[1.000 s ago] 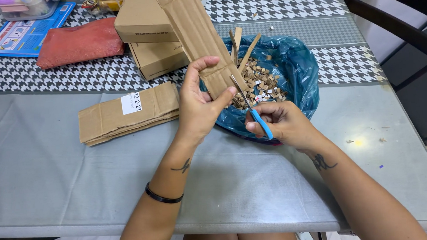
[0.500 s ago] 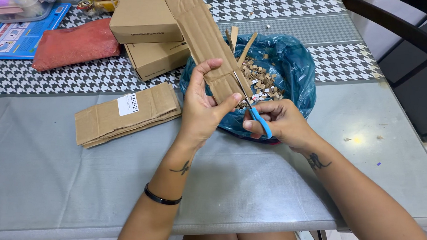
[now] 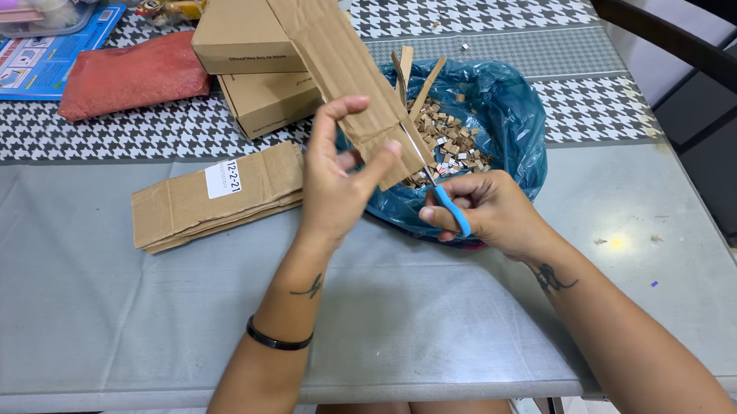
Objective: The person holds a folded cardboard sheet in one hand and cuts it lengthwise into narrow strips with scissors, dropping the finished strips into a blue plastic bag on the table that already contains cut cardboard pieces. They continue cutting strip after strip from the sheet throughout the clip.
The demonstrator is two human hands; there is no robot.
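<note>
Cardboard strip (image 3: 340,66): long, brown, creased lengthwise. Your left hand (image 3: 334,188) pinches its near end between thumb and fingers, grip closed on the card, so the far end rises away from you over the boxes and the cut edge hangs above the bag.

Scissors (image 3: 434,182): blue handles, thin steel blades. Your right hand (image 3: 482,214) is curled tight through the handles, grip clenched on them; the blades run up along the strip's right edge, seemingly biting into it.

Blue plastic bag (image 3: 511,120): open on the table, directly under the cut, likely placed there to catch offcuts. It holds a heap of small cardboard bits (image 3: 449,140) and a few thin slivers standing upright.

Hand pose: left wrist raised, palm turned towards you, forearm angled in from below. Right wrist lower, knuckles up, resting near the bag's rim.

Flattened cardboard stack (image 3: 217,198): lies to your left, with a white label, well within reach.

Two cardboard boxes (image 3: 260,61): stacked behind the strip.

Red pouch (image 3: 130,77): further left, on the patterned runner.

Grey table (image 3: 97,314): carries everything.
</note>
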